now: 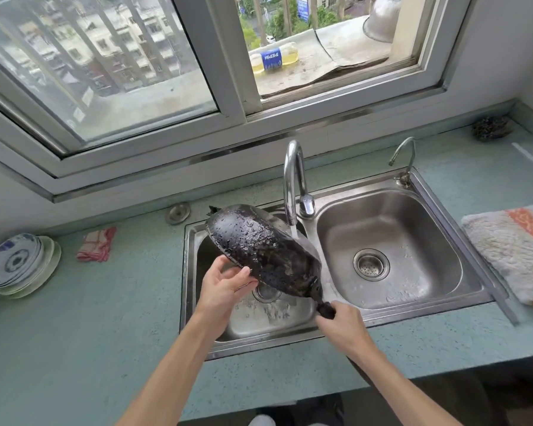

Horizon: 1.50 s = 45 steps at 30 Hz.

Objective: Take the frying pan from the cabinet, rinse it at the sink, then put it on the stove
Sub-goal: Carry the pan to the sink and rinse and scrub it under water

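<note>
The black frying pan [259, 250] is tilted on its side over the left basin of the steel double sink [188, 272], its charred, wet underside facing me. Water runs from the tall chrome faucet [291, 179] onto the pan's far side. My right hand [340, 325] is closed around the pan's black handle at the lower right. My left hand [222, 282] rests against the pan's lower left rim, fingers touching the underside. The pan's inside is hidden from me.
A stack of blue-patterned plates [16, 262] and a red checked cloth [96, 245] lie on the green counter at left. A folded towel [511, 250] lies right of the sink. A small second tap [405, 158] and a scouring ball [491, 127] are at the back right.
</note>
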Motion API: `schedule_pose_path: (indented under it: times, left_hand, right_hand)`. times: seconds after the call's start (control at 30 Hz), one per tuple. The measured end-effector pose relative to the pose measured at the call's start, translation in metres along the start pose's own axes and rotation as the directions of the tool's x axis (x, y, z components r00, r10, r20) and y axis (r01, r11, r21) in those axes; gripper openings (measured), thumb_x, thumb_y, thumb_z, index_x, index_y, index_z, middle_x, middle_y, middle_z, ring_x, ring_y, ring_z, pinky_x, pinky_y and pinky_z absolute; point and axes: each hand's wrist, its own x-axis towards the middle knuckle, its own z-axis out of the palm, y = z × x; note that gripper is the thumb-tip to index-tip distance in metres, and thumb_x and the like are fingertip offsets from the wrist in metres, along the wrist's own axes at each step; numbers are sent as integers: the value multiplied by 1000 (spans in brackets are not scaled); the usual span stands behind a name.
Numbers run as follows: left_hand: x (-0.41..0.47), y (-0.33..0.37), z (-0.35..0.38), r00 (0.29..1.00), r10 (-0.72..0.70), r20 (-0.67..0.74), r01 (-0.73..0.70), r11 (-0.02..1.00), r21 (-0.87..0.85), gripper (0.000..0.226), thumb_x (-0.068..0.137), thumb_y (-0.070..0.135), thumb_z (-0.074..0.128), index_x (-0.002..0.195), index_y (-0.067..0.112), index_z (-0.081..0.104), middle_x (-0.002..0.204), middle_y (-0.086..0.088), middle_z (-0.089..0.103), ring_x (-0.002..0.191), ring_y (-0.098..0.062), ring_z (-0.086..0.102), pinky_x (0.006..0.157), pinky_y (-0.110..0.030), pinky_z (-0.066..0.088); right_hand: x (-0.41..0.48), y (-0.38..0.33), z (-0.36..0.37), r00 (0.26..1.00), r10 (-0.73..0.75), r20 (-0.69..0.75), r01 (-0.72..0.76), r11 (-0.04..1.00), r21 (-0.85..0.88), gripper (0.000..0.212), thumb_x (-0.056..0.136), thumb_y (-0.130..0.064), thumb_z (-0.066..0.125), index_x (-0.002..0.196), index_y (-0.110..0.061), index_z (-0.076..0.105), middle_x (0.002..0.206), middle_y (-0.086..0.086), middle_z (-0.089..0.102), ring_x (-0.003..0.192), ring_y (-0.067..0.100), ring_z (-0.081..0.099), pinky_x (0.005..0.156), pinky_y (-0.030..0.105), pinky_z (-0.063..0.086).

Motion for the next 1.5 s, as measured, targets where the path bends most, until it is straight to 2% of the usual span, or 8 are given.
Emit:
schedule_pose_path:
  times: [0.13, 0.4, 0.53, 0.67, 0.77, 1.1, 1.2, 1.5]
  left_hand:
    - [-8, -3, -10, 1000, -15, -1, 15, 1000, -23, 32, 91, -1, 63, 120, 0, 51, 120, -31, 63, 98, -33, 67, 89, -41, 56]
    - [-14, -22, -33, 978, -196, -71, 179, 964, -198, 15, 94, -6, 54, 102, 7, 55, 101, -18, 70, 88, -27, 70, 88, -41, 54]
    - [-1, -18, -45, 942, -311, -123, 240, 885, -398, 8, 100, 11, 50, 100, 9, 58, 93, -11, 70, 90, -24, 64, 88, -43, 51]
    - [9, -29, -52, 921, -351, -168, 257, 872, -416, 14, 104, 18, 45, 96, 13, 56, 92, -9, 66, 88, -23, 62, 97, -46, 46]
    - [13, -40, -56, 903, -405, -143, 310, 845, -436, 16, 105, 17, 43, 93, 13, 54, 94, -11, 65, 89, -25, 62, 88, -44, 49]
    - [9, -89, -73, 826, -557, -83, 409, 695, -592, 21, 105, 12, 39, 90, 9, 53, 94, -15, 62, 92, -27, 60, 104, -42, 39]
    - [9, -94, -78, 824, -561, -75, 388, 657, -647, 20, 105, 11, 38, 92, 9, 53, 98, -16, 61, 93, -28, 59, 111, -44, 35]
    - [18, -108, -85, 818, -571, -64, 392, 635, -666, 22, 106, 10, 36, 91, 11, 53, 101, -15, 60, 93, -28, 58, 100, -45, 40]
  right_hand:
    - [5, -2, -6, 999, -38, 15, 39, 999, -38, 29, 75, -27, 64, 55, -16, 46, 54, -3, 44, 57, 21, 46, 49, 33, 35]
    - [5, -2, 1, 987, -152, -53, 136, 965, -226, 27, 77, -40, 66, 69, -16, 58, 72, 8, 68, 71, 33, 63, 60, 38, 47]
    - [4, -3, -11, 979, -195, -56, 173, 947, -270, 24, 79, -34, 65, 67, -21, 50, 66, 9, 62, 67, 37, 60, 60, 39, 47]
    - [5, -8, -19, 965, -243, -104, 197, 923, -332, 23, 82, -34, 66, 79, -12, 60, 80, 18, 71, 80, 43, 66, 62, 38, 44]
    - [8, -10, -25, 958, -268, -101, 210, 898, -386, 24, 81, -34, 65, 79, -11, 60, 84, 18, 73, 83, 43, 66, 61, 36, 39]
    - [4, -26, -40, 942, -335, -2, 280, 792, -542, 21, 87, -26, 60, 78, -14, 45, 84, 13, 70, 79, 36, 66, 61, 33, 36]
    - [4, -34, -40, 932, -362, 6, 301, 766, -567, 18, 85, -25, 60, 82, -8, 57, 85, 18, 71, 82, 40, 67, 62, 35, 39]
    - [0, -40, -35, 931, -363, 31, 308, 739, -599, 19, 86, -27, 60, 79, -15, 47, 84, 11, 72, 80, 34, 68, 62, 33, 35]
